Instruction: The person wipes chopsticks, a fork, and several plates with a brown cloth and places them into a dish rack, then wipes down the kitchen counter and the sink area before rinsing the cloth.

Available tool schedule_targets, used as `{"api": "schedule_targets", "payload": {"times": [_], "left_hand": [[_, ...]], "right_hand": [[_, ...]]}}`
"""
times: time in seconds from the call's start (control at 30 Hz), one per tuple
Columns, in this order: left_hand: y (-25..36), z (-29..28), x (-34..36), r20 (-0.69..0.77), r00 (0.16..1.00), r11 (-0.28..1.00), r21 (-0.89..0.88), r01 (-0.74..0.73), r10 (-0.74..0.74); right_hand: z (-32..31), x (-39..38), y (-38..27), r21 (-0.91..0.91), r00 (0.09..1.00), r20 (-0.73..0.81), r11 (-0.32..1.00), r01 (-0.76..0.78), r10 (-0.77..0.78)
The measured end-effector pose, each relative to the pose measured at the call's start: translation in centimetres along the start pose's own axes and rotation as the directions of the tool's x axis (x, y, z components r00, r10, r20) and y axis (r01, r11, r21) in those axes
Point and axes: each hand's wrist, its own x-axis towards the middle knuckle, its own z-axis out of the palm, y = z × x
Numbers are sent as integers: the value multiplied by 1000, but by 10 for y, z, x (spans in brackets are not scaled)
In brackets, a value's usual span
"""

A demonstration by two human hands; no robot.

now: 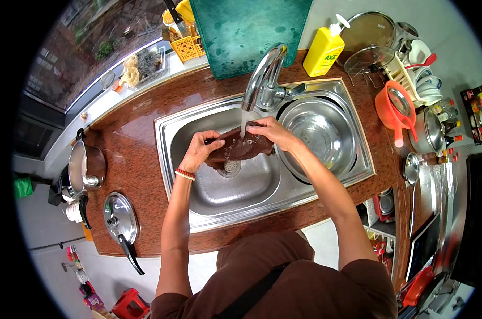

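Note:
A dark brown cloth is stretched between my two hands over the left basin of the steel sink. My left hand pinches its left end, thumb on top. The upper right edge is gripped by my right hand. From the chrome faucet a stream of water falls onto the cloth, and pale wet flecks or bubbles show on its surface. Below it, the drain strainer is partly visible. In the right basin sits a large steel bowl.
A yellow pump bottle and a green board stand behind the sink. On the left are a pressure cooker pot and its lid. An orange strainer, a dish rack and a lidded pot crowd the right.

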Motion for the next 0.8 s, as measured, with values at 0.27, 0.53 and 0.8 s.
{"api": "schedule_targets", "payload": {"times": [0.27,0.53,0.8], "left_hand": [[3,13,10,-10,996,991,106,-85,86],[3,27,12,57,989,950,274,-149,139],[11,38,14,100,991,951,288,-116,90]], "right_hand": [[-10,-12,0,-18,997,-39,998,60,-61],[-9,-28,-4,16,999,-49,1000,11,-10],[-16,-19,12,-13,992,-119,999,47,-48]]}}
